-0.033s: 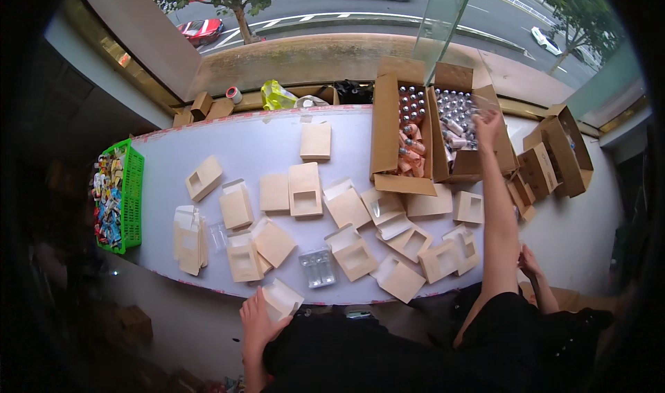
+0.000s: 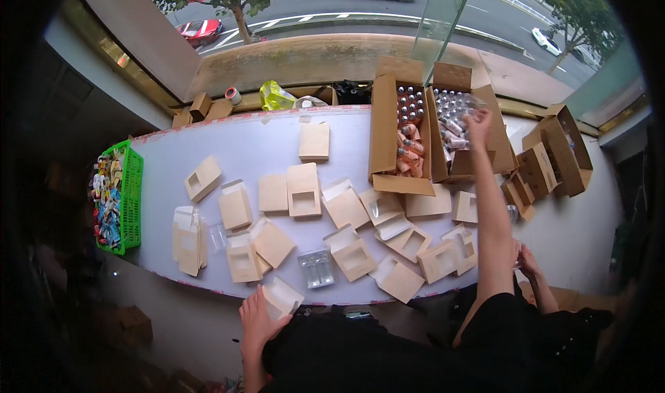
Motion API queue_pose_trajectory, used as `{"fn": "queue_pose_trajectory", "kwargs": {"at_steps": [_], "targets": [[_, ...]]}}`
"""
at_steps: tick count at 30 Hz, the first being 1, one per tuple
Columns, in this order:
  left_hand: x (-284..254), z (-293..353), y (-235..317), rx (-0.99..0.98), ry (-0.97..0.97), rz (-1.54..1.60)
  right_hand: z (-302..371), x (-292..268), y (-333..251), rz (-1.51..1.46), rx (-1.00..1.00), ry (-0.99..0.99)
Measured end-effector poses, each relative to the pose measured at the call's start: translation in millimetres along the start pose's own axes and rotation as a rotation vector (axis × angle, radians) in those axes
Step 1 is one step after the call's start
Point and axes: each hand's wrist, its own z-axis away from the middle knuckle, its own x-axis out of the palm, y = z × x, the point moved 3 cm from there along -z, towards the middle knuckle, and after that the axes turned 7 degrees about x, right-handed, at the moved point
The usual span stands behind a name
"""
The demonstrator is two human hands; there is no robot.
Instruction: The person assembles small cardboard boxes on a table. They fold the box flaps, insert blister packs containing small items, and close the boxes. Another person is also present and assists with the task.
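Note:
My left hand (image 2: 258, 318) is closed on a small pale cardboard box (image 2: 282, 297) with a raised flap, at the table's near edge. My right arm stretches to the far right, and my right hand (image 2: 479, 126) is closed above an open carton (image 2: 500, 131) of silver-capped bottles (image 2: 454, 105). Something clear and blurred shows at its fingertips; its kind cannot be made out. Left of that carton stands another carton (image 2: 384, 133) with pinkish bottles (image 2: 411, 147). A clear plastic tray (image 2: 316, 268) rests on the table between several pale window boxes (image 2: 351, 254).
A green basket (image 2: 131, 199) of small colourful packets stands at the table's left end. Flat box blanks (image 2: 187, 244) are stacked nearby. At the right, a co-worker's hand (image 2: 530, 263) is close to my forearm. More cartons (image 2: 564, 150) stand beyond the table (image 2: 163, 164).
My right hand has shifted slightly left and nearer over the carton. My left hand and the box in it stay put. A shiny round thing now shows beside my right forearm.

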Motion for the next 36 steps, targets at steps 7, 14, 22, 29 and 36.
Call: {"fn": "queue_pose_trajectory", "kwargs": {"at_steps": [7,14,22,29,36], "targets": [[-10,-4,4,-0.052,0.011,0.05,95,88,-41,0.61,-0.288,-0.243],[1,12,-6,-0.111,0.011,0.084,102,106,-34,0.648,-0.67,-0.514],[-6,13,-8,-0.115,0.032,0.129,100,109,-53,0.834,-0.675,-0.517],[-3,17,-48,-0.152,0.102,0.219,117,77,-98,0.311,-0.254,-0.177],[-14,-7,-85,-0.214,0.359,0.272,320,24,-158,-0.757,0.342,-0.597]]}}
